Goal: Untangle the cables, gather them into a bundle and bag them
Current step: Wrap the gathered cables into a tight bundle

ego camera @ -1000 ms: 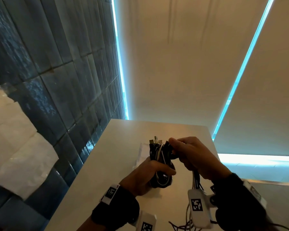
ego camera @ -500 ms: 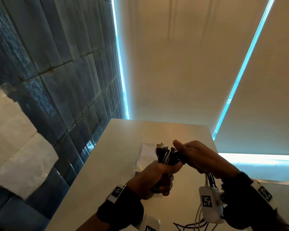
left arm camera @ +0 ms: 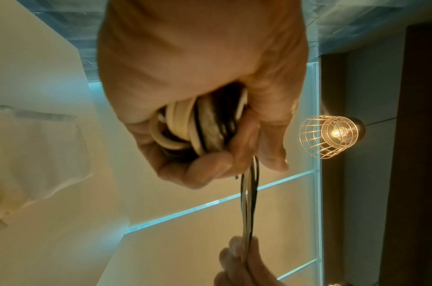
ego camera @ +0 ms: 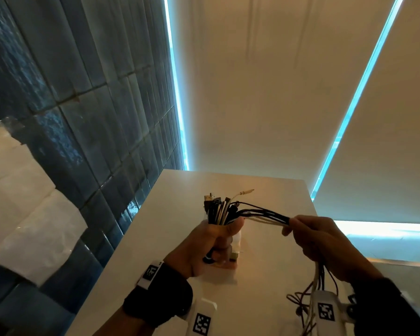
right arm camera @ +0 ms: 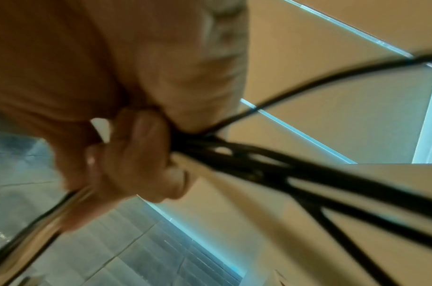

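Gripping the cables [ego camera: 218, 212] in our left hand [ego camera: 211, 241], fist wrapped round the coiled part w/ plug ends poking up, we pinch the same strands in our right hand [ego camera: 325, 243] off to the side, a short run stretched btwn the two above the table [ego camera: 180, 214]. Loose ends trail down below the right wrist; bag [left arm camera: 38, 154] lies flat on the table under the left hand.

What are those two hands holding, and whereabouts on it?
A bundle of cables. The left hand grips its folded middle, plug ends sticking out above the fist; the right hand pinches the loose strands drawn out sideways, the rest trailing below.
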`<state>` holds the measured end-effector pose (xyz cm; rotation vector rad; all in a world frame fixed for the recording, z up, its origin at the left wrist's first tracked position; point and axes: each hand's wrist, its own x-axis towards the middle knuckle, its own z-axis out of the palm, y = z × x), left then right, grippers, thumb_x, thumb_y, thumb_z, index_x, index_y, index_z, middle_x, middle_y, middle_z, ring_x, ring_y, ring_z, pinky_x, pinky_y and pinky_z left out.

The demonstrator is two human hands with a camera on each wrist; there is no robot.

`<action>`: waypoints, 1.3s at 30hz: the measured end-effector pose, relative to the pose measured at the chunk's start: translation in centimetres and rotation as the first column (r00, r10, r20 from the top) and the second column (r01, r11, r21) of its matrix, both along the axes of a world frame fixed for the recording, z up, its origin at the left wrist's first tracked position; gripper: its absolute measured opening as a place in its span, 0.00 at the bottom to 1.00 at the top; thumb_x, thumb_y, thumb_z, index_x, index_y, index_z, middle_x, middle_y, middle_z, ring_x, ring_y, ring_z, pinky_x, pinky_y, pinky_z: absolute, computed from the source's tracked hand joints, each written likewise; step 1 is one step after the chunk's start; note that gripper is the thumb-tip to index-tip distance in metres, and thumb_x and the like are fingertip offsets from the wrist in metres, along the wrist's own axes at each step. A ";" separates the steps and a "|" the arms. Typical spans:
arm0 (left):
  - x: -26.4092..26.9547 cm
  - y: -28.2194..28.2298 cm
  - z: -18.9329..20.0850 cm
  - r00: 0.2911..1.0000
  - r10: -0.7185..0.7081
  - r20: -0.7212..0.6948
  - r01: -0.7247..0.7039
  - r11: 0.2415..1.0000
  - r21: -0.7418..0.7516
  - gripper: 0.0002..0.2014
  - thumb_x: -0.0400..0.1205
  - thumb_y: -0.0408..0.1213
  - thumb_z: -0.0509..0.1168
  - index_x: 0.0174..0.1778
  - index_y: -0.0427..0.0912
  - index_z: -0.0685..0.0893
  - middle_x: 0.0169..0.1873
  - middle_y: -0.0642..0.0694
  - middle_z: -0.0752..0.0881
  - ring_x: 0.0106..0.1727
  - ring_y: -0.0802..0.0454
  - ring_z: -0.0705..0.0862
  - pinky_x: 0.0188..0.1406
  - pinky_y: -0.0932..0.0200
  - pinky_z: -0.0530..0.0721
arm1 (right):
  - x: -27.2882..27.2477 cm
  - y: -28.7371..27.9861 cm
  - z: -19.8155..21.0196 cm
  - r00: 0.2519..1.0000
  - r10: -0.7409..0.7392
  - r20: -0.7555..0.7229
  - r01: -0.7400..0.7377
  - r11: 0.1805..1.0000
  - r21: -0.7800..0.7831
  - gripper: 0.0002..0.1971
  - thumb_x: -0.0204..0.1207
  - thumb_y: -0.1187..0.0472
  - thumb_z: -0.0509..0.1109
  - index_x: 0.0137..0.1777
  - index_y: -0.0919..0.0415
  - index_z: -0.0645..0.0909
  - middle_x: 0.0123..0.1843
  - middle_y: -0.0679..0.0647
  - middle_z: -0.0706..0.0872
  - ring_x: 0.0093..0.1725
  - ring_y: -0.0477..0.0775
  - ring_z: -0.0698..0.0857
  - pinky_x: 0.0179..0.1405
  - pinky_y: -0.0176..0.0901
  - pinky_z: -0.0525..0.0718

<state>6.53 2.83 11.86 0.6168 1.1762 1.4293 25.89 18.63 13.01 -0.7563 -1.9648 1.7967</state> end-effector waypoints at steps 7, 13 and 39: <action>2.5 1.7 -1.1 0.997 0.080 -0.012 -0.080 0.990 -0.115 0.34 0.50 0.70 0.77 0.26 0.47 0.69 0.20 0.50 0.67 0.19 0.54 0.65 0.20 0.63 0.69 | -3.7 -5.6 1.4 0.925 -0.331 -0.187 0.378 0.756 0.535 0.06 0.80 0.60 0.68 0.46 0.51 0.87 0.25 0.38 0.80 0.21 0.42 0.76 0.22 0.26 0.72; 2.7 2.2 -1.3 1.000 -0.004 -0.011 0.003 0.996 -0.088 0.45 0.51 0.80 0.69 0.47 0.42 0.78 0.40 0.37 0.77 0.39 0.43 0.76 0.42 0.54 0.77 | -5.2 -7.6 0.0 0.986 -0.106 -0.130 0.168 0.566 0.807 0.07 0.76 0.63 0.72 0.53 0.55 0.85 0.35 0.40 0.79 0.30 0.40 0.79 0.29 0.27 0.78; -2.4 4.3 2.4 0.894 0.439 0.092 -0.445 0.894 0.050 0.23 0.79 0.32 0.67 0.22 0.48 0.64 0.14 0.52 0.60 0.13 0.55 0.62 0.19 0.61 0.64 | -0.5 -4.3 -10.1 0.934 0.186 0.304 -0.280 0.911 0.302 0.10 0.81 0.54 0.66 0.46 0.44 0.89 0.45 0.37 0.91 0.50 0.40 0.88 0.54 0.34 0.83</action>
